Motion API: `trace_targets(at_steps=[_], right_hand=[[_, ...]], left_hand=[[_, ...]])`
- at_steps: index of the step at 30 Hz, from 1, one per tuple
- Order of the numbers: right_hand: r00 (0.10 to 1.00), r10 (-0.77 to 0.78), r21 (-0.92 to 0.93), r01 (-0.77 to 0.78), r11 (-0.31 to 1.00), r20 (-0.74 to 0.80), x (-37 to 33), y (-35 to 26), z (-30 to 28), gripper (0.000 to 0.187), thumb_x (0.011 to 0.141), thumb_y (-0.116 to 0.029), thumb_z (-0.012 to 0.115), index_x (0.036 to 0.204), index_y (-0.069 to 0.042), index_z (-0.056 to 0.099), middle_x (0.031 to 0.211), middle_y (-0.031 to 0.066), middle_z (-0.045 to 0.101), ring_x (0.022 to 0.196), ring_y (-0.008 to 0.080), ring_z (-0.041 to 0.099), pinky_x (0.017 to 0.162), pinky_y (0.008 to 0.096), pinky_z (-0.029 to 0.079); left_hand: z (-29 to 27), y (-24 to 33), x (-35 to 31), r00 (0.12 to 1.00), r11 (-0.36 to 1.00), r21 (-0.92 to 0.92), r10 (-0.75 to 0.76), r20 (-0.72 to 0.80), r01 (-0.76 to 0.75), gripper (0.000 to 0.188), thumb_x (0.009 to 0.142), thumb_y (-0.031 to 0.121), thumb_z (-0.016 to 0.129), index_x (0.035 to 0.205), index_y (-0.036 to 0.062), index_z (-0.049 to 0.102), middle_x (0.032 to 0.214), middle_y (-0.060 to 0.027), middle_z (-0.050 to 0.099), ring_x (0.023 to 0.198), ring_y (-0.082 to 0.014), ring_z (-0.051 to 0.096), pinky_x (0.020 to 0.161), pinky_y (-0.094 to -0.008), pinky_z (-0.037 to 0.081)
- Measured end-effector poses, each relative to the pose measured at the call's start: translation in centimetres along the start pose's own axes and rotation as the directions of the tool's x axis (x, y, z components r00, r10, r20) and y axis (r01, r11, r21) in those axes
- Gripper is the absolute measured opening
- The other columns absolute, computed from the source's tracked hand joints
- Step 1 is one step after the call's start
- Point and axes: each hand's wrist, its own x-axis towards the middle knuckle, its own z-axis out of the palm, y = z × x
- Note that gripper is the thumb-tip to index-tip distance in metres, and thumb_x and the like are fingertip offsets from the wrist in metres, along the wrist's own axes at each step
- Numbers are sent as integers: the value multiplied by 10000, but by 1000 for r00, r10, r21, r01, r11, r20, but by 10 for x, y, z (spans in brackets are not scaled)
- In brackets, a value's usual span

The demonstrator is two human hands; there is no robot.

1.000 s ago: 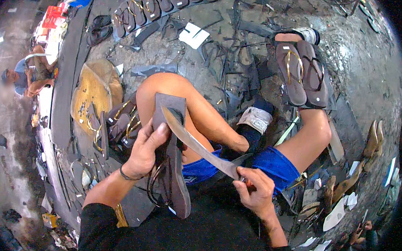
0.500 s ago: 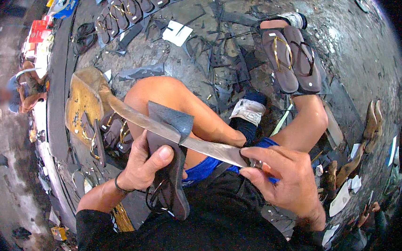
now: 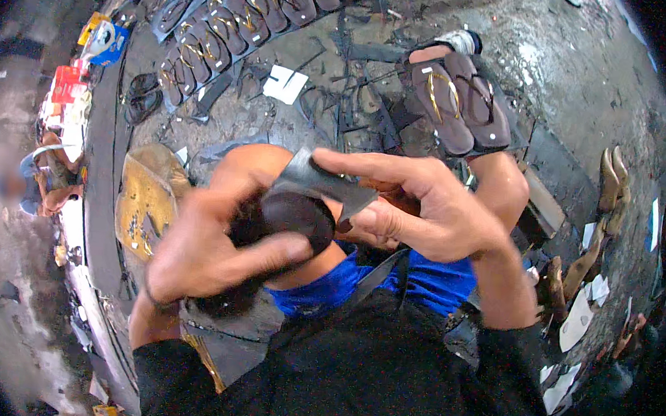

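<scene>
My left hand [image 3: 209, 245], blurred by motion, is closed around a dark flip-flop [image 3: 301, 217], its rounded end facing up. A curved strip of grey rubber sheet [image 3: 319, 183] lies across the top of that end; whether it is still joined to the sole I cannot tell. My right hand [image 3: 435, 208] grips this strip, index finger at its far edge and thumb near its right tip. No knife blade can be made out now; the fingers may hide it. Both hands are above my bent left leg and blue shorts.
Rows of finished-looking flip-flops [image 3: 246, 21] cover the floor at the far left. A pair of flip-flops [image 3: 442, 107] lies by my right foot. A worn wooden block [image 3: 142, 201] is on the left, shoe lasts [image 3: 614, 191] on the right. Another person [image 3: 42, 177] sits far left.
The long knife that my right hand held across the sandal is no longer visible. My right hand has moved up and left onto the rubber strip; my left hand has raised and turned the flip-flop.
</scene>
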Motion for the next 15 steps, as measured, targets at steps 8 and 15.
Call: trace_targets(at_steps=[8,15], right_hand=[[928,0,142,57,988,-373,-49,54,28,584,967,-68,589,1508,-78,368,993,-16,607,782,44,521,710,213,471],[644,-287,-452,-102,886,-709,-83,78,47,531,878,-135,732,1341,13,516,1025,196,703,833,200,701,730,302,558]], left_hand=[[149,-81,11,959,187,-948,-69,-276,-259,424,995,404,539,1217,42,537,1158,-74,604,981,-208,612,888,-349,493],[150,-46,78,914,-17,-950,-280,-294,-311,427,971,430,583,1201,71,597,1121,-54,668,1003,-205,655,913,-389,529]])
